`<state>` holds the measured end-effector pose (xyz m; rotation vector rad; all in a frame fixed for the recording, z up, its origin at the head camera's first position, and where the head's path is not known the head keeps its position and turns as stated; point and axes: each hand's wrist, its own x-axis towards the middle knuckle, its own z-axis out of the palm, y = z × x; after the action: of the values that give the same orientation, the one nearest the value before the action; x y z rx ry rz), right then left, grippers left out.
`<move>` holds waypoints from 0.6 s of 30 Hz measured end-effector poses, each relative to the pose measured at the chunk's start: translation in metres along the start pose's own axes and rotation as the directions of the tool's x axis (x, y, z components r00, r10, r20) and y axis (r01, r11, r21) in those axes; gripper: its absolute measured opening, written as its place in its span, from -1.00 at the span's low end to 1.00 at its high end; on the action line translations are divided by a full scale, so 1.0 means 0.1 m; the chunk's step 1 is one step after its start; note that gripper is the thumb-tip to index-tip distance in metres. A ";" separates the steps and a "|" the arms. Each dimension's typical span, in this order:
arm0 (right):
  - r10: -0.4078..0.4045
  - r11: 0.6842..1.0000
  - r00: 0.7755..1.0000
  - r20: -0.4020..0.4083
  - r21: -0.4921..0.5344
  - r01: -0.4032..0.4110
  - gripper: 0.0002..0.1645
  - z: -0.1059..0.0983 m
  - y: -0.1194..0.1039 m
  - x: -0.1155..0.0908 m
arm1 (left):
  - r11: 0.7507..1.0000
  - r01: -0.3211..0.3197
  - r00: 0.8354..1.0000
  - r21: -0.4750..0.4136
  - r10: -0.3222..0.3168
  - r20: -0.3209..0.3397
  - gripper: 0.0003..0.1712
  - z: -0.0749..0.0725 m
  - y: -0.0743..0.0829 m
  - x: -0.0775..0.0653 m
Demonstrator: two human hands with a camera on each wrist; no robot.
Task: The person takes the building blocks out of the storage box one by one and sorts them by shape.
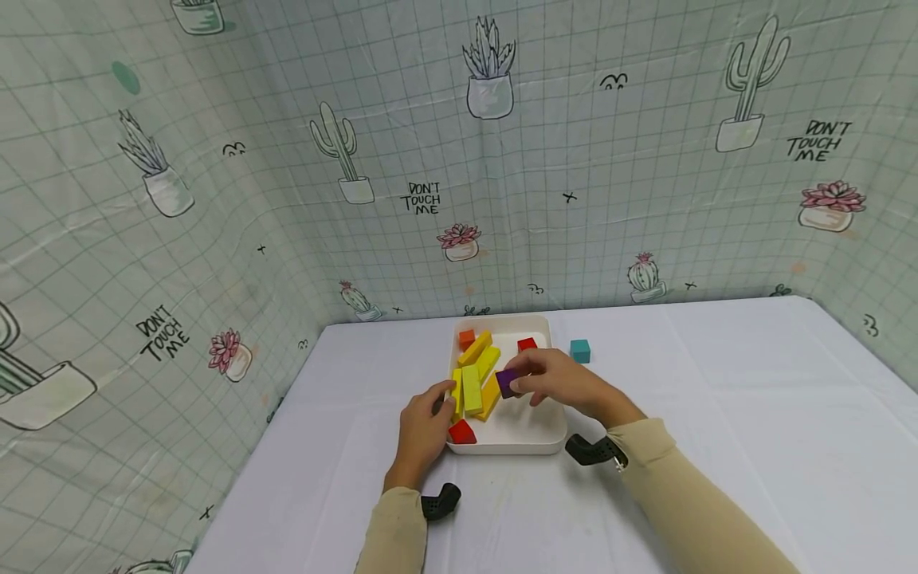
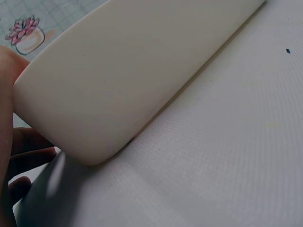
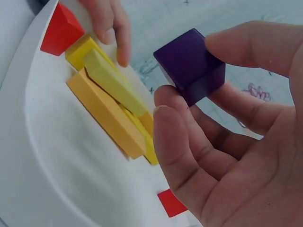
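Observation:
My right hand [image 1: 562, 381] pinches a purple cube [image 3: 189, 64] between thumb and fingers, above the white tray [image 1: 509, 449]. At the tray's left side, my left hand [image 1: 423, 426] grips the wall, with fingertips over the rim. Inside the tray, several yellow blocks [image 1: 472, 391] lie across one another on the left half. A red block [image 1: 462, 432] sits in the near left corner, an orange cube [image 1: 467, 339] in the far left one. Another red block [image 1: 527, 344] lies beyond my right hand, partly hidden by it in the head view.
A teal cube [image 1: 580, 351] stands on the white tabletop [image 1: 717, 414], just outside the tray's far right side. Behind the table hangs a grid-patterned cloth [image 1: 559, 143] with printed cacti. Black straps with mounts sit on both wrists.

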<state>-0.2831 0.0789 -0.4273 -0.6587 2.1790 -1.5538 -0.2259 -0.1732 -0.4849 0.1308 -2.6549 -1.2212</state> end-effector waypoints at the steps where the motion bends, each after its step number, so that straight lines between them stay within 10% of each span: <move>1: -0.001 1.000 1.000 -0.008 0.013 0.001 -0.62 -0.01 0.00 -0.01 | 1.000 0.002 1.000 -0.001 -0.002 0.001 -0.60 0.00 0.00 0.00; 18: -0.031 0.993 0.994 -0.104 0.110 0.042 -0.57 -0.25 0.08 -0.14 | 1.000 -0.013 1.000 0.001 0.013 -0.003 -0.60 0.00 0.00 0.01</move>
<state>-0.2866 0.1084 -0.4267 -0.5991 2.1435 -1.7499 -0.2270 -0.1736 -0.4843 0.1148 -2.6501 -1.2147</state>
